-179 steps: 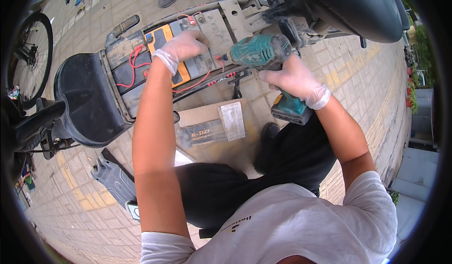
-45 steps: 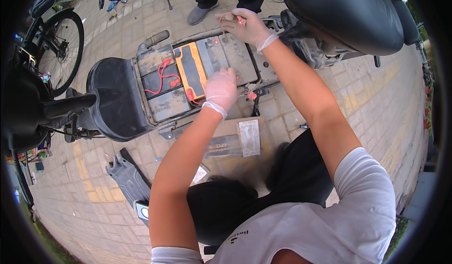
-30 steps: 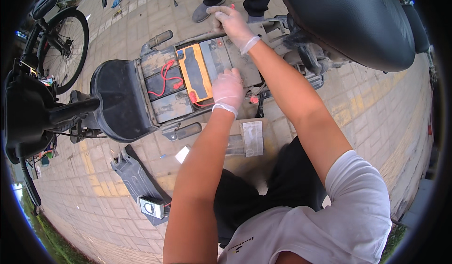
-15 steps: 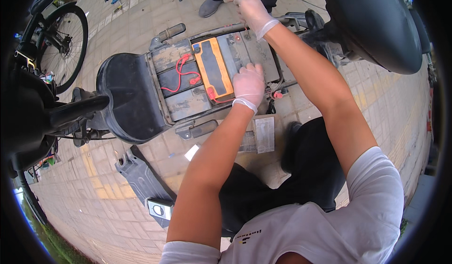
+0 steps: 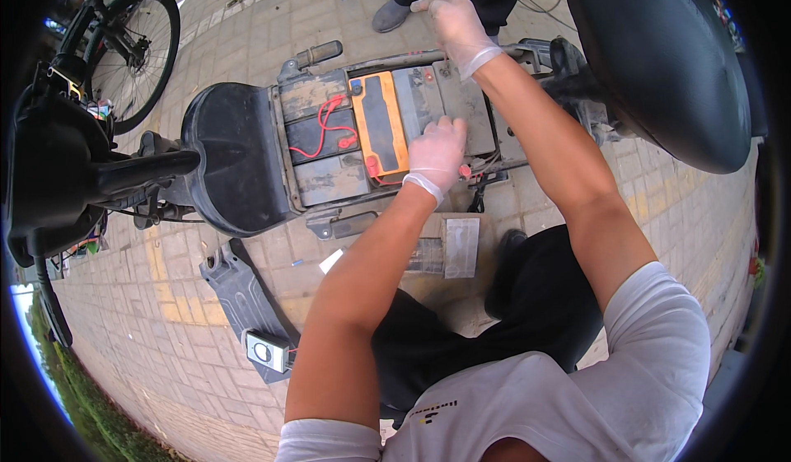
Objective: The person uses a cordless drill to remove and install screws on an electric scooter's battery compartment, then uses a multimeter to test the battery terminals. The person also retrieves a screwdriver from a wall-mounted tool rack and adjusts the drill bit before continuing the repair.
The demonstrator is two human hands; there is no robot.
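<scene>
An electric scooter's battery bay lies in front of me with its contents exposed. My left hand (image 5: 437, 156), in a thin clear glove, rests with curled fingers on a dusty grey battery (image 5: 418, 98); whatever is under the fingers is hidden. Beside it stands an orange battery (image 5: 381, 124) with a dark top, a red terminal cover at its near end and a blue one at its far end. Above the bay's far edge is my gloved right hand (image 5: 463, 32), index finger stretched left and the other fingers bent in. I cannot make out what it holds.
A red wire (image 5: 320, 133) loops over a black battery at the left. The black scooter seat (image 5: 659, 67) rises at the right. On the paving lie a grey cover panel (image 5: 247, 289), a small meter (image 5: 268, 352) and a box (image 5: 460, 248). Another person's shoe (image 5: 390, 15) is beyond the bay.
The whole scene has shifted slightly to the right in the picture as my head moved. Both hands stay at nearly the same places over the bay.
</scene>
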